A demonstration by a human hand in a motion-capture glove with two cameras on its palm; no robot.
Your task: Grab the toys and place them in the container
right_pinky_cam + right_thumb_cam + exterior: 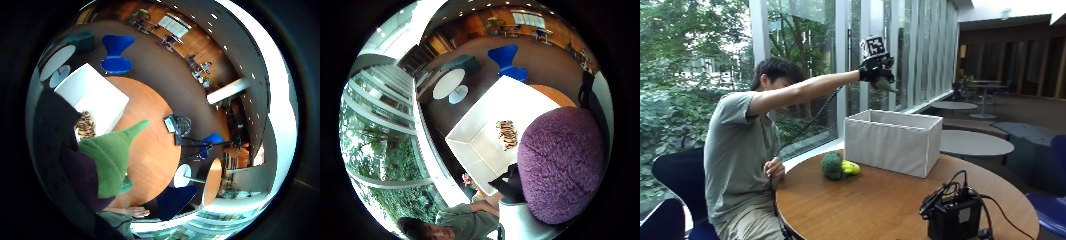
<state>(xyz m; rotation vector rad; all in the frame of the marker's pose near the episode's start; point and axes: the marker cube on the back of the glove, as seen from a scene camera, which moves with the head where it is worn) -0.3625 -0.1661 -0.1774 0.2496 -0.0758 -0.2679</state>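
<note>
High over the white fabric box (893, 141), the gloved right hand (875, 70) grips a purple-and-green plush toy (885, 84), mostly hidden by the fingers.

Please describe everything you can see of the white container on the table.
The white container is a rectangular box with an open top; its walls look like fabric. It stands upright on the round wooden table, near the window edge. Inside, one striped toy lies on its floor. A green and yellow toy lies on the table beside it. The gloved right hand, gripping a purple and green toy, is above it, not touching.
</note>
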